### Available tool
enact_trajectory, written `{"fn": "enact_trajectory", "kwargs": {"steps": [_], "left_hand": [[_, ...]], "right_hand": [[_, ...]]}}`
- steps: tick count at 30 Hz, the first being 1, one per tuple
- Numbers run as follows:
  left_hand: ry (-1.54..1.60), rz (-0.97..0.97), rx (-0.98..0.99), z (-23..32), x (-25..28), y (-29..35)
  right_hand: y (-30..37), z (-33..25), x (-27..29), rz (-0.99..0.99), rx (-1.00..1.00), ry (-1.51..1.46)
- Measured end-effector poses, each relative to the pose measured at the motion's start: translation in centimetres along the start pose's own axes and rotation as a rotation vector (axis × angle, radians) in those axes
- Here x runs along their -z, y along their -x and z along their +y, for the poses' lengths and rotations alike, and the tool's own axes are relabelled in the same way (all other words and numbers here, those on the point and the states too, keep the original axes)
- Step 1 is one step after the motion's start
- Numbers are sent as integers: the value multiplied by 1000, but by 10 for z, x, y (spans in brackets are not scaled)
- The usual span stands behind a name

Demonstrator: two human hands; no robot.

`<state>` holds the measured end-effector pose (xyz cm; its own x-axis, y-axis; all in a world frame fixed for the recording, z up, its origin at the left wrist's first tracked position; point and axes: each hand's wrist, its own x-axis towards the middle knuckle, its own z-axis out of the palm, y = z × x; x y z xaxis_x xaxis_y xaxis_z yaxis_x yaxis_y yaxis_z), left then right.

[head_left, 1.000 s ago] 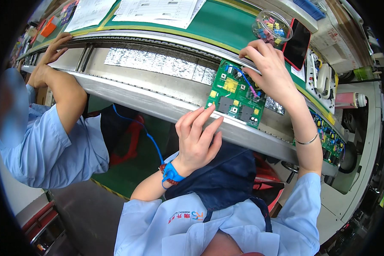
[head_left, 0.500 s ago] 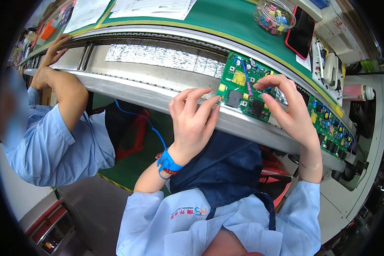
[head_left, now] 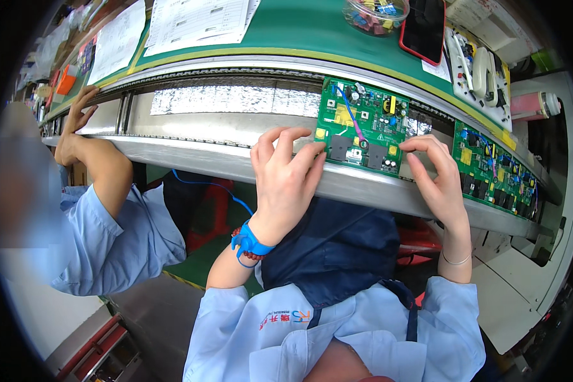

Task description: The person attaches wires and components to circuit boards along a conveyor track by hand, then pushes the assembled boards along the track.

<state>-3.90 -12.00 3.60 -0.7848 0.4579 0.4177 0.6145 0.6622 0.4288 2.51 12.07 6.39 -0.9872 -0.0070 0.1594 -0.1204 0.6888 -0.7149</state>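
A green circuit board [head_left: 377, 130] lies across the metal conveyor rails in front of me. On it sit black blocks, yellow parts and a blue wire [head_left: 346, 102] with a purple sleeve, whose end meets a round terminal near the board's front edge. My left hand [head_left: 283, 181] has its fingers bent, with thumb and index finger closed at the board's left front corner. At the right edge, the thumb and index finger of my right hand [head_left: 440, 186] pinch close to a yellow part. The exact contact under the fingertips is hidden.
Farther right on the conveyor [head_left: 229, 156] lies another populated board [head_left: 490, 167]. Behind the rails are papers [head_left: 194, 25], a clear tub of small coloured parts [head_left: 375, 18] and a red-edged phone [head_left: 423, 28]. A co-worker's arm [head_left: 102, 156] rests on the rail at left.
My right hand has come down from above the board to its right edge. My left hand stays by the left corner. The whole view has shifted, showing more of the second board.
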Motion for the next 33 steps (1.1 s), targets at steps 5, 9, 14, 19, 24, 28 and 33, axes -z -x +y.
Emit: {"fn": "enact_trajectory", "kwargs": {"steps": [5, 9, 14, 19, 24, 28, 33], "left_hand": [[24, -25, -52, 5, -1, -6], [15, -52, -52, 10, -2, -7], [35, -82, -46, 14, -6, -9], [74, -66, -24, 21, -4, -8], [146, -39, -202, 35, -8, -4], [206, -130, -332, 56, -23, -3], [104, -139, -343, 65, -41, -11]], "right_hand": [[10, 14, -4, 122, -1, 79], [14, 23, -10, 233, -7, 165], [20, 31, -15, 265, -11, 309], [22, 29, -14, 244, -11, 332], [35, 25, -4, 268, -22, 410], [49, 20, 4, 282, 14, 400], [89, 37, 28, 441, -32, 448]]}}
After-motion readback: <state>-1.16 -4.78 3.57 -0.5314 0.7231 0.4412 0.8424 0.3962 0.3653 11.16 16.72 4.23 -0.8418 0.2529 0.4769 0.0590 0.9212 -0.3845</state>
